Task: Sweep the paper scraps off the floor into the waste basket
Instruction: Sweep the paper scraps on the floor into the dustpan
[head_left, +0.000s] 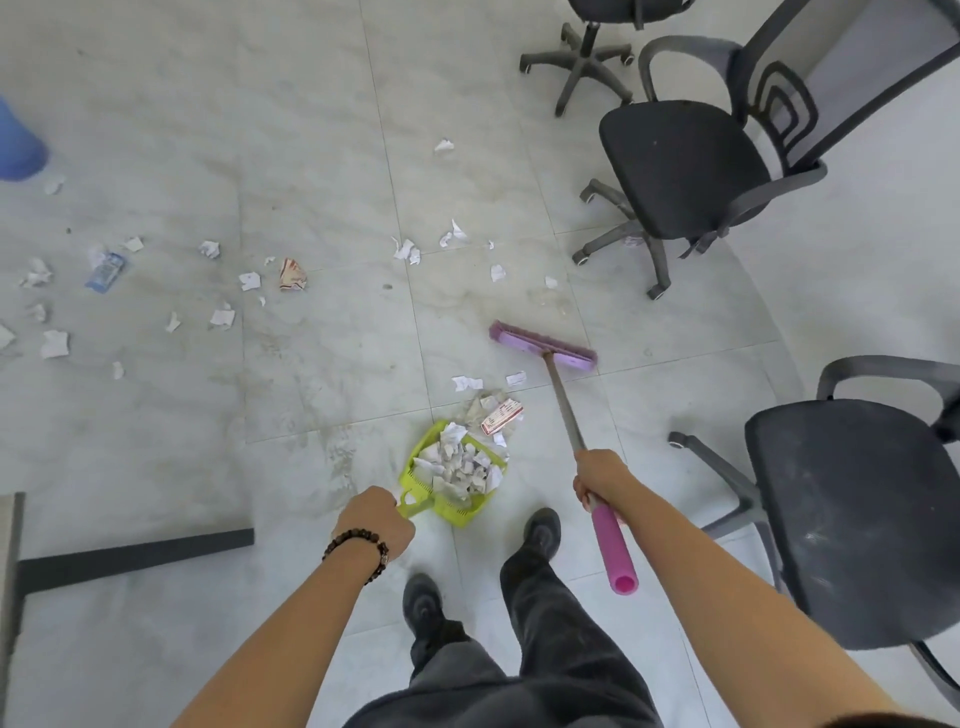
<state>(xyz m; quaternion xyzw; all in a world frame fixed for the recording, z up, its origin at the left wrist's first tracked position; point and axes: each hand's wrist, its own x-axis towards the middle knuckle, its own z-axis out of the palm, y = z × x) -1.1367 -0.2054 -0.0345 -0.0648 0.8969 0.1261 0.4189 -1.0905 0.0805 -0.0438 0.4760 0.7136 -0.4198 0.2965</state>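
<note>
I am gripping the handle of a lime-green dustpan (460, 514) with my left hand (375, 522), fingers curled into a fist round it. The pan is sitting low at the floor (311, 130) just ahead of my feet, with its open mouth pointing away from me. It is holding a heap of crumpled white paper scraps (457, 467) that is covering most of its bed. A few more pieces, among them a red-and-white printed slip (501, 415), are lying on the tile just beyond its mouth.

My right hand (602, 475) is wrapping round the metal shaft of the broom (543, 345), just above the pink grip, which is sticking out below my fist. The purple broom head is resting on the floor beyond that small pile, close to it, with two white bits lying between.

Many loose scraps are lying well apart from the pan, most across the tiles to my left, along with a blue wrapper (106, 270), and some farther ahead. A blue rounded thing (18, 140) is showing at the far left edge, cut off by the frame; I cannot tell whether it is the waste basket. Black office chairs (685, 166) are standing to my right.
</note>
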